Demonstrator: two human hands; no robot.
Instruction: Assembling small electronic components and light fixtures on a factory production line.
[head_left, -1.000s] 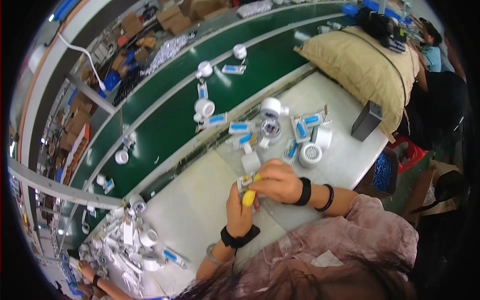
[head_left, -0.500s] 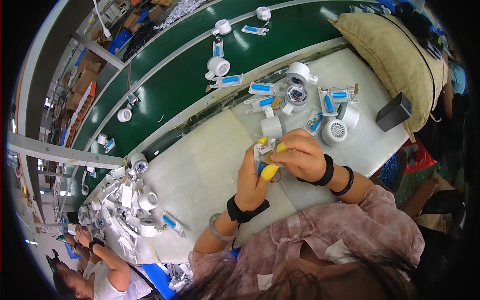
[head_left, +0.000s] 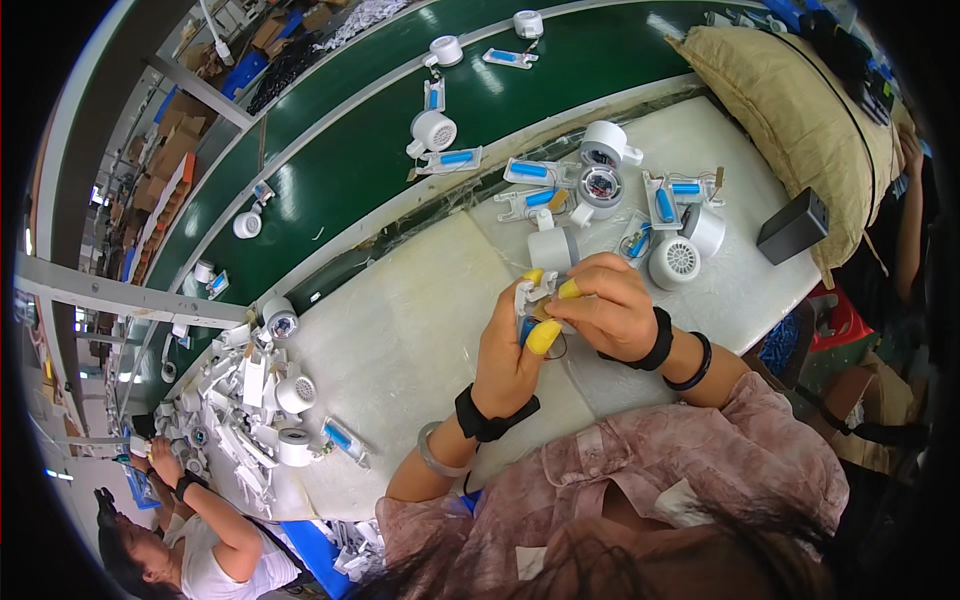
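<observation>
My left hand (head_left: 507,350), with yellow finger cots on its thumb and a fingertip, is closed round a white plastic fan handle housing (head_left: 528,292). Part of a blue battery (head_left: 529,326) shows between its fingers. My right hand (head_left: 615,310), also with a yellow finger cot, pinches at a small brown tab (head_left: 541,311) on the housing. A thin dark wire loops below the fingers. Just beyond my hands lies a white fan head (head_left: 552,248), among several fan heads and open handles with blue batteries (head_left: 665,206).
A green conveyor belt (head_left: 350,150) carries fan parts along the far side. Left on the table is a heap of white parts (head_left: 240,400). A black box (head_left: 793,227) and a tan sack (head_left: 790,120) stand at right. A co-worker (head_left: 215,530) works at lower left.
My hands keep nearly the same hold on the housing. The view has shifted slightly. The co-worker's hands have moved a little, and another person's arm shows more at the far right.
</observation>
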